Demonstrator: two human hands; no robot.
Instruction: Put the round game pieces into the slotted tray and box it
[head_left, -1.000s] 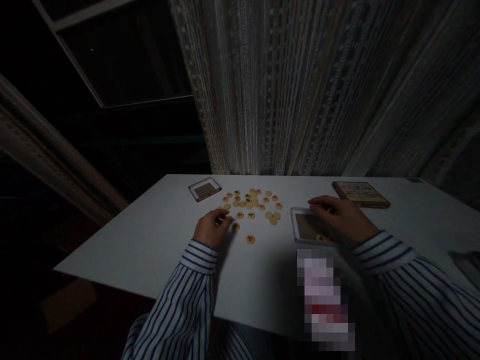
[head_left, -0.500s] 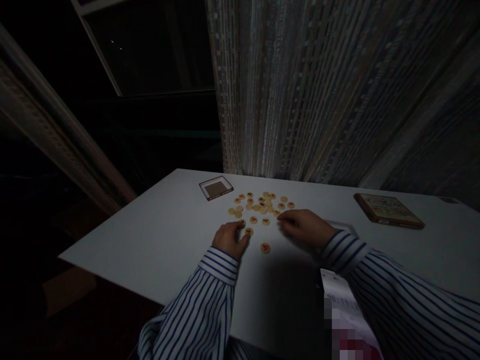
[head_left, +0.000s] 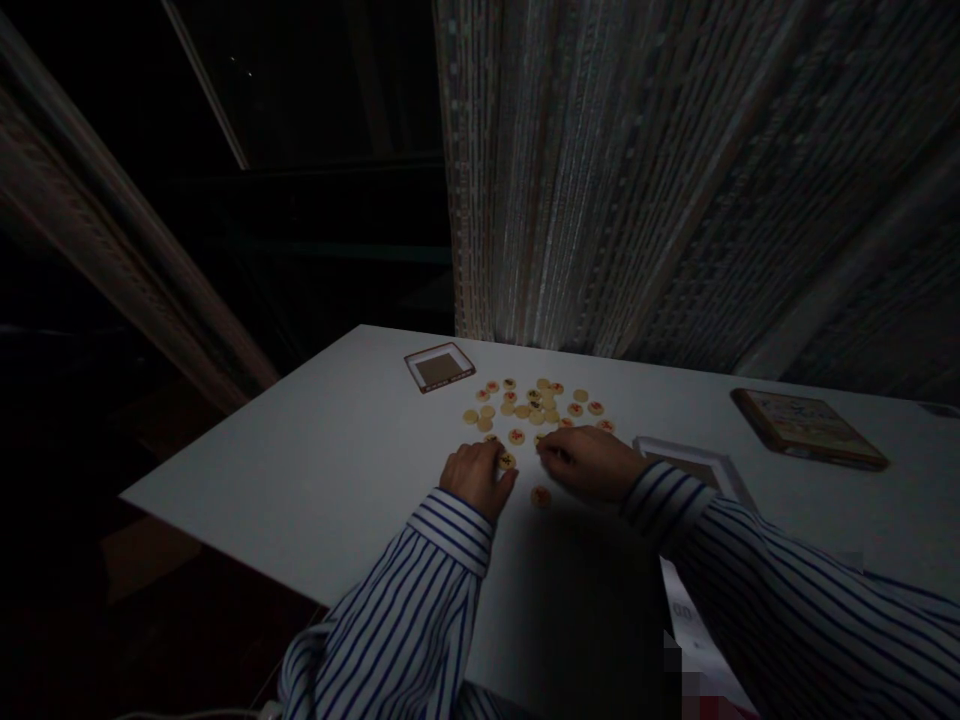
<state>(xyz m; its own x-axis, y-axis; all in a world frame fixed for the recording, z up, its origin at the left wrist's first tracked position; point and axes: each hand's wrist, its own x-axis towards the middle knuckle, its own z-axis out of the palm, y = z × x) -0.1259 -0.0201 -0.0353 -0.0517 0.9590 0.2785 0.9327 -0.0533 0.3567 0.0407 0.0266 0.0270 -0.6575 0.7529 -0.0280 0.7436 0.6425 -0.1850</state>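
Note:
Round pale Chinese chess pieces (head_left: 517,437) with red or dark characters lie scattered on the white table; some show blank faces. My left hand (head_left: 474,478) rests at the near left of them. Its thumb and fingers are apart, with a dark-marked piece (head_left: 508,461) lying in the gap and another partly hidden at the fingertips. My right hand (head_left: 589,462) is closed, its fingertips on a dark-marked piece (head_left: 539,440) that they partly cover. A red-marked piece (head_left: 541,496) lies alone nearer to me, between the hands.
A shallow box part (head_left: 440,367) lies at the far left of the table (head_left: 300,480). A pale-rimmed tray (head_left: 731,475) sits behind my right wrist. Farther right lies a flat box with a printed top (head_left: 810,425). A lit phone-like screen (head_left: 694,615) shows below my right forearm.
My right hand has moved left and down onto the dark-marked piece, uncovering a red-marked piece and more of the tray. My left hand stays by the same piece. The view has shifted slightly.

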